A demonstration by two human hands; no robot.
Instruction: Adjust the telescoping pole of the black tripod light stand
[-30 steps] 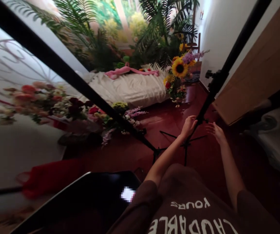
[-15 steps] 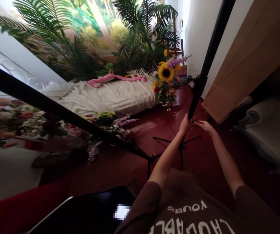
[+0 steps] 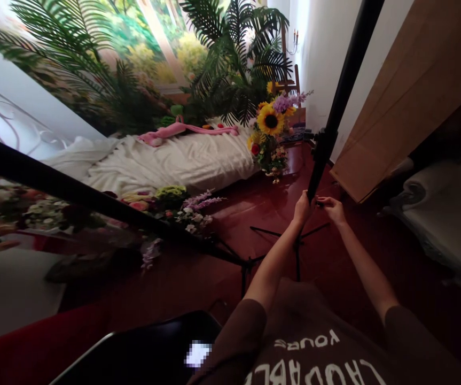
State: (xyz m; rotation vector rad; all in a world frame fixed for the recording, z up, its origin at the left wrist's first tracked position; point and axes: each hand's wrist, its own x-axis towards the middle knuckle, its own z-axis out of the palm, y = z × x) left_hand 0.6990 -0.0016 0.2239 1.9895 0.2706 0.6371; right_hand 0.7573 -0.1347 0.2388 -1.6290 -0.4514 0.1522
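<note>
In front of me a black light stand (image 3: 341, 93) rises at a slant, its thin legs spread on the red floor. My left hand (image 3: 303, 208) is wrapped round its pole below a dark clamp collar (image 3: 321, 144). Just right of the pole, my right hand (image 3: 333, 209) pinches a small dark knob (image 3: 319, 201) at the pole's side. Fine detail at those fingertips is too dark and small to make out.
A second black stand (image 3: 106, 206) crosses the left side diagonally. Behind lie a white-draped platform (image 3: 170, 166) with a pink plush toy (image 3: 170, 131), and sunflowers (image 3: 270, 122). Brown boards (image 3: 378, 123) lean at right above a rolled pale sheet (image 3: 422, 187). A dark glossy panel (image 3: 146, 347) lies near my left.
My right hand has shifted slightly left and its fingers have curled or turned at the knob. The left hand keeps its grip on the pole. The view has moved a little.
</note>
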